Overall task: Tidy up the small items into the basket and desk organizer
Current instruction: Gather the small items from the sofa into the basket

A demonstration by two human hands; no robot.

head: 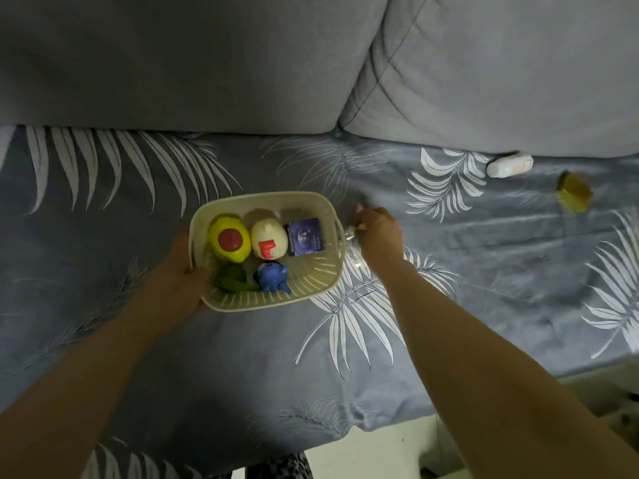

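Observation:
A cream plastic basket (311, 274) rests on the leaf-patterned sofa cover. Inside lie a yellow avocado-shaped toy (229, 243), a white egg toy with a red mark (269, 243), a small purple box (306, 238), a blue whale toy (271, 277) and a green item (231, 280). My left hand (183, 274) grips the basket's left rim. My right hand (378, 231) is closed on a small clear, shiny wrapped item (349, 236) just outside the basket's right rim. A white bottle (509, 165) and an olive-yellow box (574, 196) lie far right.
Two grey back cushions (193, 63) run along the far side of the seat. The seat's front edge drops to a pale floor (380, 447) at the bottom right. No desk organizer shows in view.

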